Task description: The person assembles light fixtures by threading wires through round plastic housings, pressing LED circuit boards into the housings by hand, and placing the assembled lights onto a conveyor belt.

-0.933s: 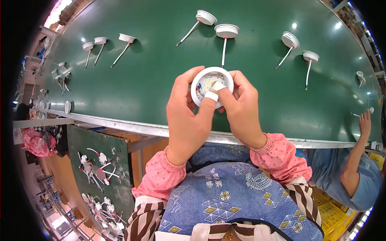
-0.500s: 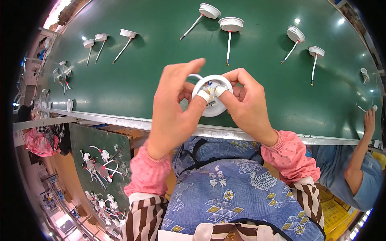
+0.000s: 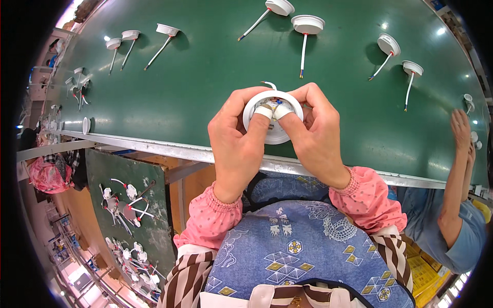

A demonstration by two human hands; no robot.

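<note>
**Both thumbs pressing into a round lamp housing above the worktop edge**

The green worktop (image 3: pixel 205 77) fills the upper part of the head view, with a metal rail along its near edge. Several finished lamp units (image 3: pixel 307 24) lie spread along its far side, each a white disc with a thin lead trailing toward the person. A co-worker's arm (image 3: pixel 457 169) reaches onto the worktop at the far right.

The person's left hand (image 3: pixel 236 149) and right hand (image 3: pixel 318 138) hold one white round lamp housing (image 3: pixel 275 134) between them, just above the worktop near the rail. Each grip is closed around the rim: fingers curl behind the far edge, and the two taped thumbs (image 3: pixel 263 113) press side by side into the open face, where small parts and coloured wiring show.

To do this pressing well, it seems wise to keep the fingers as a counter-support behind the disc, push evenly with both thumbs so the inner part seats flat and not tilted, and keep the wires out from under the thumbs so nothing is pinched.

The housing is a flat disc, so it has no real long axis in its face; its short axis runs through the thickness. Its open face is turned up toward the person. A short white lead (image 3: pixel 268 83) sticks out from its far edge, pointing away across the worktop.
</note>
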